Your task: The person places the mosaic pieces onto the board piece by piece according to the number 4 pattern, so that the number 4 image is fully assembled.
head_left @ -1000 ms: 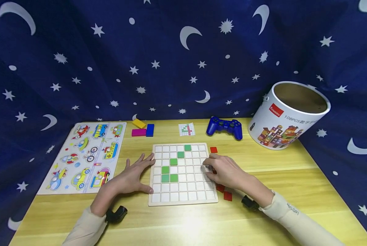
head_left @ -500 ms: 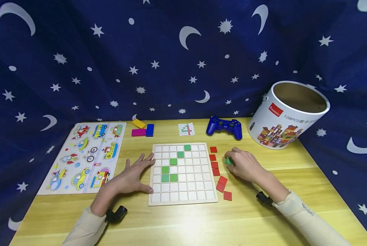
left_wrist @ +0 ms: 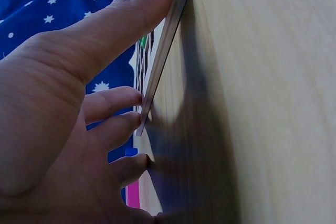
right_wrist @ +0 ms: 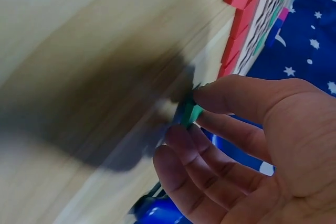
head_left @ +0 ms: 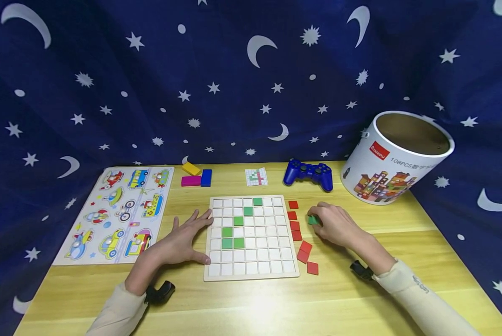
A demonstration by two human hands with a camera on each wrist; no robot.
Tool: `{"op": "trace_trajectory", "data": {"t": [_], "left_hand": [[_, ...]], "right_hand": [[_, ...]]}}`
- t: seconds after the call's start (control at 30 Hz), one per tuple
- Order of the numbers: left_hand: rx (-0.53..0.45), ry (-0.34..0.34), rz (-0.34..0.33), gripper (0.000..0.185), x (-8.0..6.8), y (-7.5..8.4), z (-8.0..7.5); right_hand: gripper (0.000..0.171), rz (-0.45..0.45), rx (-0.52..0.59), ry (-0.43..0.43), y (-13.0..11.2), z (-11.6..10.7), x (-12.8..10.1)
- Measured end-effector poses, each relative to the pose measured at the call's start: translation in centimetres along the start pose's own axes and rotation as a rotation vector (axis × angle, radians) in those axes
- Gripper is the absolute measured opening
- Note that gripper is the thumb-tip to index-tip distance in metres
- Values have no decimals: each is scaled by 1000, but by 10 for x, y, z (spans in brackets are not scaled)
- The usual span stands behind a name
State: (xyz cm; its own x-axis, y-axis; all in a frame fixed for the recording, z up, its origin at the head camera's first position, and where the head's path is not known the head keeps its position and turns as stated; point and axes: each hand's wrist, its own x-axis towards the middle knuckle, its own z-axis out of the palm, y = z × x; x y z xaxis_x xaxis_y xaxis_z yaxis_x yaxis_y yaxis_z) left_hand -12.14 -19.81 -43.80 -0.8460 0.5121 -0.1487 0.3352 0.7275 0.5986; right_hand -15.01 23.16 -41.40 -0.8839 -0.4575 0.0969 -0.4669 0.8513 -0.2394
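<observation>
My right hand (head_left: 334, 225) pinches a small green square tile (right_wrist: 192, 114) between thumb and fingertips, low over the table to the right of the red tiles. Its colour also shows past the fingertips in the head view. The wooden grid board (head_left: 251, 276) lies flat in the middle, with several green tiles (head_left: 238, 243) set in its squares in a slanting line. Spread fingers of my left hand (head_left: 182, 241) touch the board's left edge. In the left wrist view, the thumb (left_wrist: 123, 19) rests at the board's rim.
Several red tiles (head_left: 312, 268) lie along the board's right side. Behind the board are a small pattern card (head_left: 256, 177), a blue game controller (head_left: 308, 174) and coloured blocks (head_left: 191, 181). A white bucket (head_left: 391, 172) stands back right; a vehicle puzzle (head_left: 108, 219) lies left.
My right hand has moved right, from the board's right edge to beyond the red tiles, where the green tile now shows in its fingers. The left hand has stayed put.
</observation>
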Motion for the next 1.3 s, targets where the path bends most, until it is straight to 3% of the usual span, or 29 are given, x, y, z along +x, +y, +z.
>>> {"op": "trace_trajectory", "data": {"t": [0.23, 0.7, 1.3], "left_hand": [[0, -3, -1, 103, 0, -1, 2], [4, -3, -3, 105, 0, 0, 1], [3, 3, -6, 105, 0, 0, 0]], "right_hand": [[27, -56, 26, 42, -18, 0, 3], [28, -184, 84, 46, -70, 8, 14], [22, -284, 116, -48, -116, 30, 27]]}}
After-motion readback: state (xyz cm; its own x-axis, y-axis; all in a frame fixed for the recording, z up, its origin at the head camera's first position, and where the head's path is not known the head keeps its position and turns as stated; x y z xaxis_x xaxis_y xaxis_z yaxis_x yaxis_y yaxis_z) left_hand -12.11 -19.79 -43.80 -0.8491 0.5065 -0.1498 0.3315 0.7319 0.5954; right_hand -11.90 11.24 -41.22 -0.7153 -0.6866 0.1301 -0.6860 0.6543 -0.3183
